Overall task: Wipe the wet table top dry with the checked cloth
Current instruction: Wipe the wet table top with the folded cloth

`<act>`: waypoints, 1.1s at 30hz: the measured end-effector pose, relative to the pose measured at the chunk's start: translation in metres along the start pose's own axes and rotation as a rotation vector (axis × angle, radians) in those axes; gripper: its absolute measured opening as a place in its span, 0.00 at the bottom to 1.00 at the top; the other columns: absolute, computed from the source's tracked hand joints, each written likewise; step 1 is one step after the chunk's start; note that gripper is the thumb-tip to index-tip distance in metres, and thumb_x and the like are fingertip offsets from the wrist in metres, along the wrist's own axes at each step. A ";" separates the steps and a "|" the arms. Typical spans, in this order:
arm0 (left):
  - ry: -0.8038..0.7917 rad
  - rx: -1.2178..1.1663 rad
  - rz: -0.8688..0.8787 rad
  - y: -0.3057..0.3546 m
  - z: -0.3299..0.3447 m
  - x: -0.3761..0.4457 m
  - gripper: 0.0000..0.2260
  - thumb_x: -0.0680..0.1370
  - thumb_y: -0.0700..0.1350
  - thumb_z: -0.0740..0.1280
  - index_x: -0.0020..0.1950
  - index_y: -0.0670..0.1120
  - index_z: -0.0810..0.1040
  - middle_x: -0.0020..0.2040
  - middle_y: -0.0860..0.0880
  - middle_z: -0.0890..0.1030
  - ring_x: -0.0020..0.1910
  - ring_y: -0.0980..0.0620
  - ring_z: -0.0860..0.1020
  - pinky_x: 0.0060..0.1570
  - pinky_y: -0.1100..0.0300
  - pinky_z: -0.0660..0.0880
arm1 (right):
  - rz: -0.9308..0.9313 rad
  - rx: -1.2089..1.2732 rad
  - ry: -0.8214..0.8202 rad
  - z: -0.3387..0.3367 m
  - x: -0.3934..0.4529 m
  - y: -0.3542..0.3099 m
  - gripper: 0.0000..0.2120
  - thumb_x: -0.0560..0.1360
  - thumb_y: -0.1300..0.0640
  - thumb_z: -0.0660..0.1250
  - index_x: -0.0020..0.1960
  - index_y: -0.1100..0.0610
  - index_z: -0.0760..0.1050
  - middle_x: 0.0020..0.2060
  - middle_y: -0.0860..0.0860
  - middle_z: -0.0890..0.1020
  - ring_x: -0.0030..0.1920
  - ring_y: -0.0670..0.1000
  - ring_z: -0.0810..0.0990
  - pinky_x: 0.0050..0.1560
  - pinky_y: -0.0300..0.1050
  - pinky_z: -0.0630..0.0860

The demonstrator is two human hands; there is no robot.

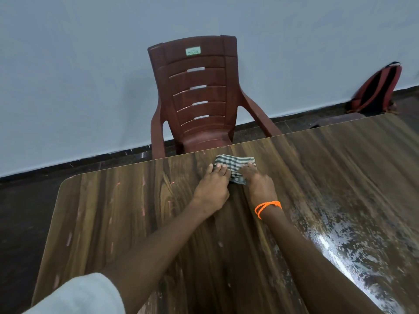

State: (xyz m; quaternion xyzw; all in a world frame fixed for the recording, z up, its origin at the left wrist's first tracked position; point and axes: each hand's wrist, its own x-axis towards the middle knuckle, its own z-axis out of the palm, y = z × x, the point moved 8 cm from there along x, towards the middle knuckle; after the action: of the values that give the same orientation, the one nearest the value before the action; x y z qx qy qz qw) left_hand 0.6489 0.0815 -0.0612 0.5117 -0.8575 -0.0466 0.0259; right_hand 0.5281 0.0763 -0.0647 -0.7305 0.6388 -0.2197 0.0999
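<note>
Both of your hands lay on the folded green-and-white checked cloth near the far edge of the dark wood-grain table top. Your left hand pressed its fingers, held close together and fairly straight, onto the cloth's left part; your right hand — an orange beaded band at its wrist — laid its fingers flat on the cloth's right part. Wet, shining patches covered the table top to your right, well apart from the cloth. Beyond the far edge stood a reddish-brown plastic armchair, and a red-and-black backpack leaned against the pale wall — on the floor.
</note>
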 end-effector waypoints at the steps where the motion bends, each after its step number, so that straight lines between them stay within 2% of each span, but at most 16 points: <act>1: -0.009 0.015 0.015 0.004 0.001 0.000 0.27 0.76 0.41 0.60 0.76 0.39 0.63 0.76 0.41 0.65 0.76 0.43 0.59 0.77 0.47 0.49 | -0.007 0.004 0.011 -0.003 -0.004 0.003 0.19 0.72 0.70 0.64 0.56 0.52 0.79 0.60 0.49 0.80 0.65 0.51 0.74 0.48 0.51 0.79; 7: -0.083 0.072 0.100 0.015 0.002 0.048 0.27 0.77 0.44 0.62 0.76 0.40 0.62 0.75 0.41 0.64 0.76 0.43 0.59 0.76 0.47 0.51 | 0.175 -0.040 0.102 -0.012 0.012 0.027 0.18 0.72 0.70 0.62 0.55 0.53 0.78 0.61 0.54 0.79 0.61 0.56 0.77 0.46 0.51 0.77; 10: -0.077 0.061 0.090 -0.001 0.002 0.063 0.28 0.77 0.43 0.62 0.77 0.41 0.60 0.77 0.42 0.62 0.77 0.44 0.57 0.76 0.48 0.50 | 0.202 -0.021 0.145 -0.007 0.035 0.024 0.19 0.72 0.71 0.61 0.57 0.54 0.78 0.60 0.54 0.79 0.57 0.59 0.79 0.46 0.51 0.76; 14: -0.041 0.077 0.058 -0.027 0.003 0.057 0.28 0.78 0.41 0.60 0.78 0.41 0.58 0.78 0.43 0.60 0.78 0.45 0.56 0.77 0.49 0.49 | 0.205 -0.023 0.103 0.012 0.060 0.013 0.20 0.72 0.69 0.62 0.59 0.52 0.78 0.62 0.55 0.77 0.53 0.61 0.80 0.46 0.50 0.75; 18: -0.043 0.040 -0.018 -0.064 0.001 0.039 0.28 0.79 0.40 0.58 0.79 0.41 0.56 0.79 0.43 0.59 0.78 0.46 0.55 0.77 0.49 0.48 | 0.127 0.008 0.023 0.031 0.076 -0.018 0.19 0.73 0.67 0.62 0.59 0.52 0.78 0.61 0.55 0.77 0.54 0.61 0.79 0.50 0.49 0.74; 21: -0.067 0.047 -0.036 -0.085 -0.001 0.020 0.29 0.78 0.41 0.60 0.78 0.41 0.57 0.78 0.42 0.60 0.78 0.45 0.56 0.77 0.48 0.49 | 0.113 0.045 -0.054 0.048 0.075 -0.038 0.17 0.74 0.63 0.61 0.60 0.49 0.77 0.65 0.55 0.75 0.57 0.60 0.78 0.53 0.47 0.74; 23: -0.082 0.043 -0.041 -0.091 -0.003 0.004 0.30 0.76 0.41 0.62 0.78 0.40 0.58 0.78 0.41 0.61 0.77 0.44 0.57 0.76 0.47 0.50 | 0.102 0.078 -0.102 0.057 0.066 -0.048 0.21 0.73 0.65 0.60 0.61 0.48 0.77 0.67 0.54 0.74 0.60 0.58 0.77 0.56 0.47 0.74; 28: -0.068 0.036 -0.037 -0.059 -0.006 -0.042 0.31 0.77 0.43 0.61 0.79 0.39 0.56 0.78 0.40 0.59 0.77 0.42 0.55 0.77 0.48 0.48 | -0.027 0.136 -0.105 0.046 0.024 -0.056 0.26 0.70 0.72 0.60 0.60 0.50 0.79 0.64 0.50 0.77 0.68 0.49 0.70 0.62 0.49 0.73; 33: -0.097 0.017 -0.030 -0.023 0.003 -0.043 0.32 0.77 0.43 0.59 0.79 0.39 0.55 0.79 0.40 0.57 0.78 0.43 0.53 0.77 0.48 0.46 | 0.012 0.028 -0.117 0.028 0.003 -0.029 0.27 0.69 0.71 0.62 0.61 0.47 0.77 0.65 0.47 0.76 0.68 0.48 0.70 0.60 0.50 0.74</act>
State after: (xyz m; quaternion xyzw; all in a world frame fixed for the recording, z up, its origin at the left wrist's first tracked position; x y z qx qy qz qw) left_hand 0.6893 0.1084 -0.0663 0.5220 -0.8502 -0.0645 -0.0206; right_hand 0.5671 0.0747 -0.0763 -0.7367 0.6332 -0.1851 0.1487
